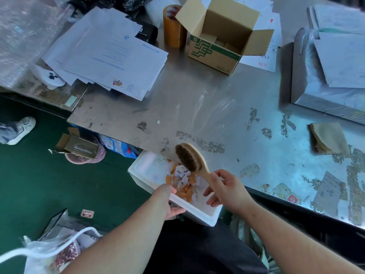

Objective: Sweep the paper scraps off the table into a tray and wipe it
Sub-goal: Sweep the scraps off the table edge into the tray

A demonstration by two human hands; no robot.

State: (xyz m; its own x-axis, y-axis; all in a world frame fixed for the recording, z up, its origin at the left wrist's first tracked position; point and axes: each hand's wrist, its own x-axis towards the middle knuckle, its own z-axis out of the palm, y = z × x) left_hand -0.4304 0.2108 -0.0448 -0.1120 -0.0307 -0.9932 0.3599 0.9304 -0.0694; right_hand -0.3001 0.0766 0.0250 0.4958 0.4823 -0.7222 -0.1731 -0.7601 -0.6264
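A white foam tray (146,169) sits just below the near edge of the metal table (197,107). My left hand (167,202) grips the tray's near rim. Orange and white paper scraps (184,184) lie piled inside the tray. My right hand (227,188) holds the handle of a wooden brush (188,157), whose dark bristles hang over the table edge above the scraps. A folded tan cloth (327,138) lies on the table at the right.
An open cardboard box (217,50) and a roll of brown tape (173,26) stand at the back. White envelopes (110,56) are stacked at the back left. Wrapped metal trays (331,66) sit at the right. A pink basket (87,155) and bags lie on the green floor.
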